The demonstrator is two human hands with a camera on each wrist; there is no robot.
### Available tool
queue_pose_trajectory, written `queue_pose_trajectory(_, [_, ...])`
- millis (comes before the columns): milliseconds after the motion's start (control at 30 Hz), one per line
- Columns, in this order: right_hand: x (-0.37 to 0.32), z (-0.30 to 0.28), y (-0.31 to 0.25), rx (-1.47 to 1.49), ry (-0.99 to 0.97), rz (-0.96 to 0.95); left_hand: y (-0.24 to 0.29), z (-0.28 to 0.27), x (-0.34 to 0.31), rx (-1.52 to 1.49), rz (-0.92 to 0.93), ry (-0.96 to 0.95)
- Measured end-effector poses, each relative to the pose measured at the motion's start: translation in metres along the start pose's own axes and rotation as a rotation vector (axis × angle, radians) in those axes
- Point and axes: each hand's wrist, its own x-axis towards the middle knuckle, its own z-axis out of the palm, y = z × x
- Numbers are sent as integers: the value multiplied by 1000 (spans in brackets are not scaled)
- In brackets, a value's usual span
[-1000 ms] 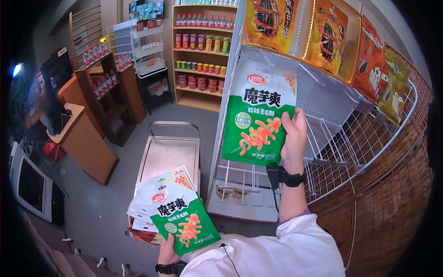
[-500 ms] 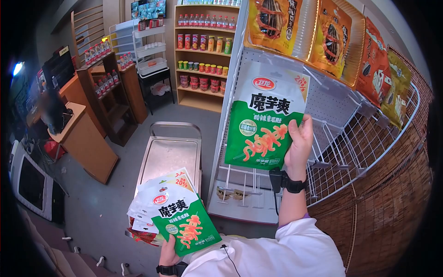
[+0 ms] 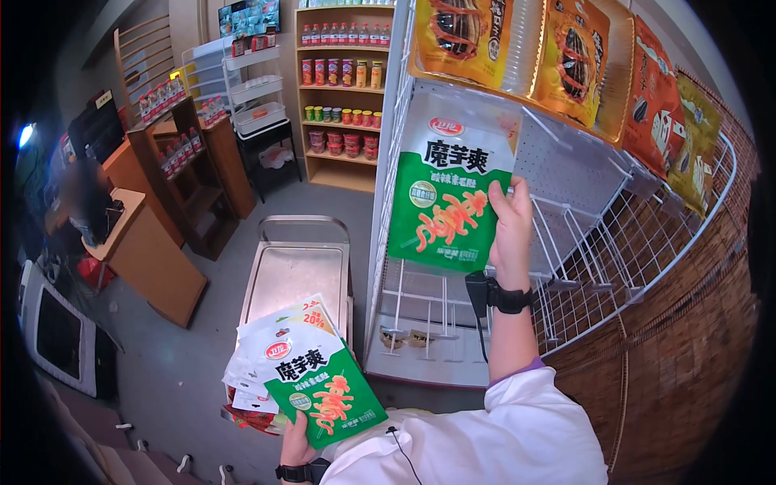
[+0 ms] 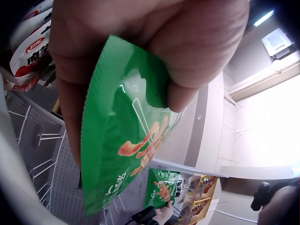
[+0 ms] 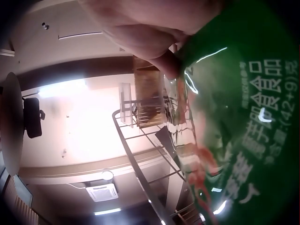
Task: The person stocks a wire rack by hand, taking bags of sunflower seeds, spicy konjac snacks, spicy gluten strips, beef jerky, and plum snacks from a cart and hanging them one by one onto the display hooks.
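In the head view my right hand [image 3: 512, 226] pinches the right edge of a green and white snack bag [image 3: 453, 194], held upright in front of the pegboard rack. The right wrist view shows the thumb and fingers of this hand [image 5: 154, 33] on the green bag [image 5: 253, 108]. Low at the left, my left hand [image 3: 297, 440] grips the lower corner of a second such bag [image 3: 327, 396], which overlaps several similar bags [image 3: 242, 368]. Up close in the left wrist view, the left hand [image 4: 150, 42] pinches the green bag [image 4: 122, 126].
Orange and yellow snack bags [image 3: 570, 65] hang along the top of the rack. Wire hooks and a wire side panel [image 3: 647, 250] stand at the right. A metal cart [image 3: 295, 279] is left of the rack. Behind are stocked wooden shelves [image 3: 339, 174] and a person [image 3: 85, 198] by a counter.
The bag in my right hand moved slightly right and down, then back left and up. My left hand keeps its grip on the lower bag. The head view has shifted a little.
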Motion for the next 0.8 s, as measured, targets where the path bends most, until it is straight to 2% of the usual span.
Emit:
queue_pose_trajectory(300, [-3,-9,8,-156,71,-4,-3,-1,-1,56,40,44])
queue_pose_trajectory(500, [-9,-23,12,-240,54,108,3,8,-2,86,37,27])
queue_pose_trajectory(800, [-17,-20,14,-198,47,138,5,8,-1,137,25,43])
